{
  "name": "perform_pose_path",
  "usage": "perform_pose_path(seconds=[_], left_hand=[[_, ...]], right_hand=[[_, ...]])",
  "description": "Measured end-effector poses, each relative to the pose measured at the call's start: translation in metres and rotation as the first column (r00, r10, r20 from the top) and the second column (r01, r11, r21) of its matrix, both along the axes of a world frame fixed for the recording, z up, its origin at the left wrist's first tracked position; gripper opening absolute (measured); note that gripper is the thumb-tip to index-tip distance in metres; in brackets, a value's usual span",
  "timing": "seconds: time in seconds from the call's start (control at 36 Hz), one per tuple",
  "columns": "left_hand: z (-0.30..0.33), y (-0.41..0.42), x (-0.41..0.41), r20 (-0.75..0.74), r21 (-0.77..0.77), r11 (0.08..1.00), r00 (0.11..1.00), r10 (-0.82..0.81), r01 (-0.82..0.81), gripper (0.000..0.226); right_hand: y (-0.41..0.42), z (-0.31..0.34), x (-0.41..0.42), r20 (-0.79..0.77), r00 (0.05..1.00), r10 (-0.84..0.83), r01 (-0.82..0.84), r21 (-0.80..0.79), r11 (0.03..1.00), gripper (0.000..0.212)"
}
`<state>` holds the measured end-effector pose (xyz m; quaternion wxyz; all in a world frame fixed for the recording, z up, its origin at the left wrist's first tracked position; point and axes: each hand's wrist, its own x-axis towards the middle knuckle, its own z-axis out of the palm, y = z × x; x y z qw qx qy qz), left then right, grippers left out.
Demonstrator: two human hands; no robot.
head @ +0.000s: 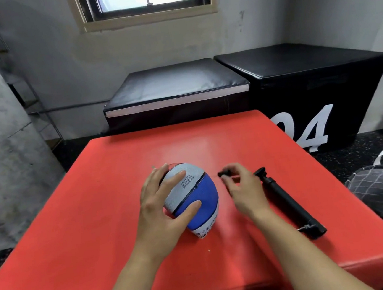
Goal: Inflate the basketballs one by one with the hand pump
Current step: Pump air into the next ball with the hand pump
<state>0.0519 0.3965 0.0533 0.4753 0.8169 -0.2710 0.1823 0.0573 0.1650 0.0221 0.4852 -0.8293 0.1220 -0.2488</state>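
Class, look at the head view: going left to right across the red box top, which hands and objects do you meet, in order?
left hand → basketball → right hand, pinching a small black part → hand pump

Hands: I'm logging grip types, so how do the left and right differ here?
The left hand lies spread on the basketball; the right hand pinches a small black piece beside it. Left fingers are straight, right fingers curled. Both are above the red box.
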Motion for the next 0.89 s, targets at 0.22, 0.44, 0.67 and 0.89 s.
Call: perform_pose_path(seconds=[0.22,0.44,0.67,0.89], left_hand=[[0.001,-0.008,0.003,-0.001,0.005,1.0,1.0,0.012,-0.012,0.06],[0.002,-0.016,0.006,0.021,0.012,1.0,1.0,0.014,-0.014,0.056],[0.0,-0.018,0.007,0.042,0.001,1.0,0.999,0.008,-0.008,0.051],[-0.004,-0.021,0.013,0.085,0.005,1.0,0.996,0.004,-0.004,0.044]], right_hand=[[0.014,0.059,-0.054,0.246,0.915,0.319,-0.314,-0.06,0.948,0.035],[0.011,0.058,-0.061,0.263,0.915,0.306,-0.235,-0.268,0.934,0.032],[0.009,0.055,-0.062,0.249,0.919,0.305,-0.206,-0.356,0.911,0.027],[0.017,0.051,-0.058,0.229,0.936,0.268,-0.16,-0.401,0.902,0.028]])
